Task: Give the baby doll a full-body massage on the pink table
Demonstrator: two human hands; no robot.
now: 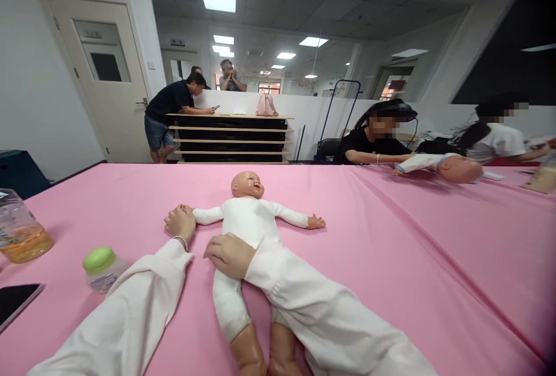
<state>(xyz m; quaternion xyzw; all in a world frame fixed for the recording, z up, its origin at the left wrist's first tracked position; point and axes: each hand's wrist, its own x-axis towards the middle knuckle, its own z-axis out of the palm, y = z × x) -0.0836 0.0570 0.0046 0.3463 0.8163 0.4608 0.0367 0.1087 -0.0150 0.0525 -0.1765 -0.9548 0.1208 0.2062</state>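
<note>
A baby doll (249, 222) with a cloth body in white lies on its back, its head at the far side and its bare lower legs toward me. My left hand (181, 222) is closed around the doll's hand on the left, whose fingertips just show above mine. Across the doll's lower belly and hip lies my right hand (230, 254), palm down, fingers stretched toward the left and holding nothing. My right sleeve covers part of the doll's hip and thigh. The doll's other arm stretches out to the right on the pink cloth.
Left of my left arm stand a jar with a green lid (99, 266) and a clear bottle of orange-yellow liquid (26, 243). A phone (17, 303) lies at the near left. Across the pink table (369, 266), a co-worker (373, 138) handles another doll (456, 167).
</note>
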